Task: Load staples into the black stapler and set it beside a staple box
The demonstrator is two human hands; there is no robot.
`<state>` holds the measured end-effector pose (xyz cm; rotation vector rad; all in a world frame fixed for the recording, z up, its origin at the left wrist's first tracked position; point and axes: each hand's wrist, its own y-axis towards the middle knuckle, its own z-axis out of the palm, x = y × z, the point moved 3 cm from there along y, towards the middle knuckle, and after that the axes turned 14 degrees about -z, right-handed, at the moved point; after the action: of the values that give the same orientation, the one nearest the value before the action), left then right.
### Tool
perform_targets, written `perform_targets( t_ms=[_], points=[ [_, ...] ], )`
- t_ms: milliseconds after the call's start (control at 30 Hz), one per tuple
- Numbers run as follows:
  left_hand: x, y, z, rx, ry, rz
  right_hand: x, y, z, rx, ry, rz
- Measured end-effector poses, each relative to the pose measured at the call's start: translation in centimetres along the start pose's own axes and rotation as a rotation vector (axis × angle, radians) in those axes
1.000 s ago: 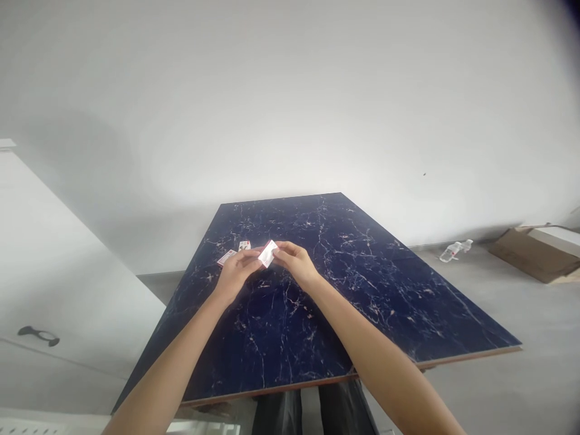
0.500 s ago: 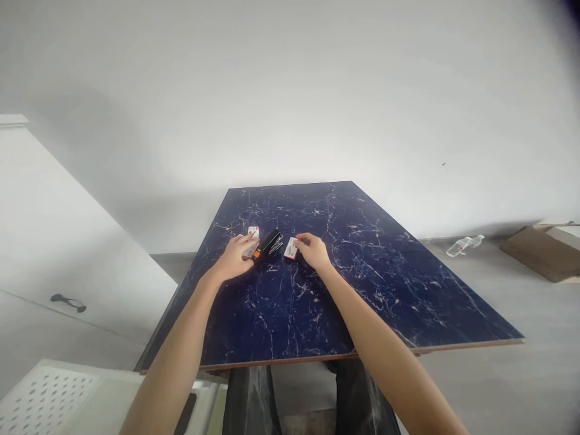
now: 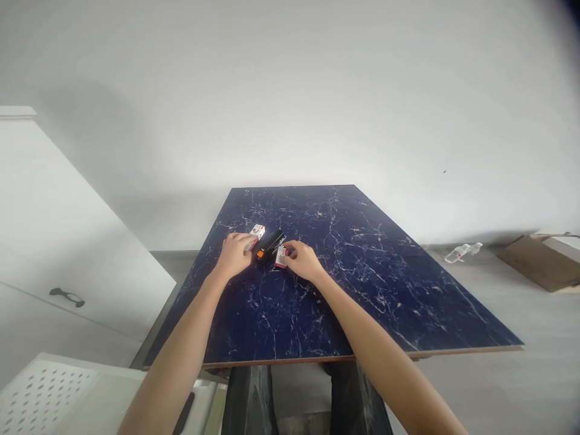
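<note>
White-and-red box (image 3: 281, 256) is mid-frame at the blue marbled counter (image 3: 317, 326), pinched in our right hand (image 3: 302, 260), fingers closed down to its edges. Half a second ago it was clearly apart from the black-and-orange item (image 3: 272, 241); now we've got it shifted left, right up next to that item (can't tell if they touch). So our stuff's all bunched together now. Our left hand (image 3: 234, 252) curls loosely by a second box (image 3: 258, 230), upper left of the item; can't tell whether those fingers actually grip it.
</note>
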<state>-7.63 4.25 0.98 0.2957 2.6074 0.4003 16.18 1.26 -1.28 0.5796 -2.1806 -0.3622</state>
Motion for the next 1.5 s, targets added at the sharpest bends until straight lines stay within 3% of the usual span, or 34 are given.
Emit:
perform_targets(
  t_ms=[133,200,267,533,733,933,1033,1133,1300,1500],
  points=[
    [-1.7,-0.6,-0.2,0.176,-0.242,0.075,1.2,-0.2,0.0,0.109,-0.107,-0.127],
    [-2.5,-1.0,0.1,0.26,-0.272,0.13,1.3,-0.3,0.0,0.137,-0.153,-0.154],
    [-2.9,-1.3,0.8,0.273,-0.237,0.152,1.1,-0.3,0.1,0.129,-0.188,-0.141],
    [-2.8,-0.8,3.1,0.074,-0.149,0.04,0.3,0.2,1.4,0.04,-0.221,-0.15],
    [-3.0,-0.7,2.5,0.011,-0.037,-0.058,0.9,0.2,1.7,0.042,-0.203,-0.269],
    [-3.2,-1.2,1.8,-0.049,0.045,-0.117,0.7,0.1,2.0,0.049,-0.25,-0.251],
    [-1.9,-0.7,0.7,-0.191,-0.007,-0.129,0.8,0.0,1.9,0.056,-0.237,-0.237],
    [1.0,-0.1,-0.4,-0.296,0.009,-0.23,0.9,-0.1,1.9,0.08,-0.234,-0.221],
    [4.4,0.2,-0.4,0.0,0.127,-0.246,1.3,-0.3,1.8,0.162,-0.283,-0.185],
    [4.5,-1.7,-2.6,0.022,0.334,-0.288,2.0,-0.2,0.6,0.455,-0.268,-0.205]
  ],
)
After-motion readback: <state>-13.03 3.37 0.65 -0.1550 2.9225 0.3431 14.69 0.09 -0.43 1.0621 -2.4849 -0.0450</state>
